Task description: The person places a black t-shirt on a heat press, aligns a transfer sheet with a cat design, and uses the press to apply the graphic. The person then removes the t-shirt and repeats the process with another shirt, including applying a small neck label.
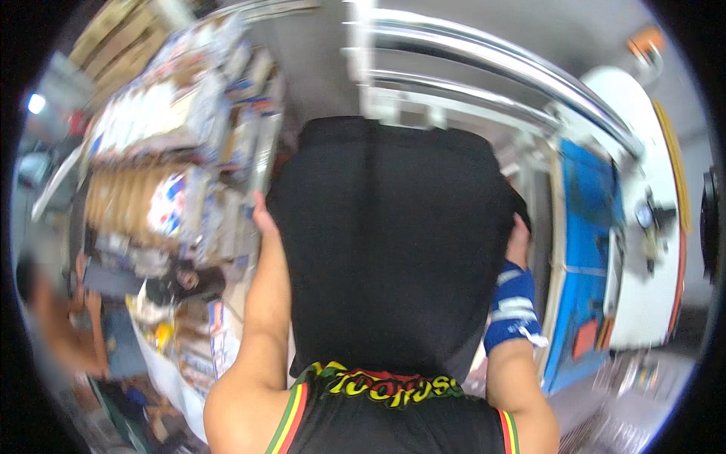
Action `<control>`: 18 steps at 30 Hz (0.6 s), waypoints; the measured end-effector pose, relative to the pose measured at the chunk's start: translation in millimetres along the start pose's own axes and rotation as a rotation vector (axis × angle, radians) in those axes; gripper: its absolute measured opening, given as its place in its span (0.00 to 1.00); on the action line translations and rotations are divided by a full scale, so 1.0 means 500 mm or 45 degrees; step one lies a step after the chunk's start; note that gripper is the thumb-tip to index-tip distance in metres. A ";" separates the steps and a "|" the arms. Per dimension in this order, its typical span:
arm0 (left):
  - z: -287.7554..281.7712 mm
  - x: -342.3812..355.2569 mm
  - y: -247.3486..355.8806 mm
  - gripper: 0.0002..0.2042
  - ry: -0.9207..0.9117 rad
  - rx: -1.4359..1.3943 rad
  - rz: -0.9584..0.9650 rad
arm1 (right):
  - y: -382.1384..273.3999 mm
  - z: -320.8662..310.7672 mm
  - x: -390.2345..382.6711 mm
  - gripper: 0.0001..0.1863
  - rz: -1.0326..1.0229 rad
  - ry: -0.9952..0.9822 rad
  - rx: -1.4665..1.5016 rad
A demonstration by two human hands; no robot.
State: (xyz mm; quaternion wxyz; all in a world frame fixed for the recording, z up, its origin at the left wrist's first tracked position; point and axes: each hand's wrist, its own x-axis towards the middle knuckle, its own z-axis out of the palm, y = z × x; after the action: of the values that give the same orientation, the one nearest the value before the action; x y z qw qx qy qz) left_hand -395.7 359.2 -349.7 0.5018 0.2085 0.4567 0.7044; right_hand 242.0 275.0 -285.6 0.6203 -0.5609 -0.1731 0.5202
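Note:
A large piece of black cloth (393,250) is stretched out in front of my chest, spanning the space between my two arms. My left hand (262,216) grips its left edge; the thumb shows while the other fingers are mostly hidden. On the opposite edge my right hand (518,240) holds the cloth, its fingers partly covered by it. A blue and white band (515,309) wraps my right wrist and forearm. The far end of the cloth reaches a white machine frame (401,106); whether it touches cannot be told.
Metal rollers (491,57) cross the machine ahead. To the right are a blue panel (582,280) and a white housing (646,303) with a round gauge (644,216). Stacked cartons and wrapped bundles (144,200) fill the left, where another person (68,333) is near.

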 end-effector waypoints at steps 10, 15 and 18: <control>0.050 0.012 0.099 0.17 0.022 -0.333 -0.513 | -0.005 -0.054 0.030 0.34 0.213 0.168 0.218; 0.040 0.007 0.077 0.19 0.176 -0.013 -0.361 | 0.018 -0.076 0.044 0.32 0.152 0.142 0.050; 0.022 0.016 0.081 0.22 -0.016 -0.221 -0.451 | 0.036 -0.101 0.062 0.31 -0.008 0.235 -0.079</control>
State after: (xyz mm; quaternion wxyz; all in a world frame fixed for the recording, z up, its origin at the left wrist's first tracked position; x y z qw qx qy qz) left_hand -411.5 368.2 -311.2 0.6367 0.0852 0.4206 0.6406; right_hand 286.3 271.9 -328.4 0.6178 -0.6247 -0.1331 0.4587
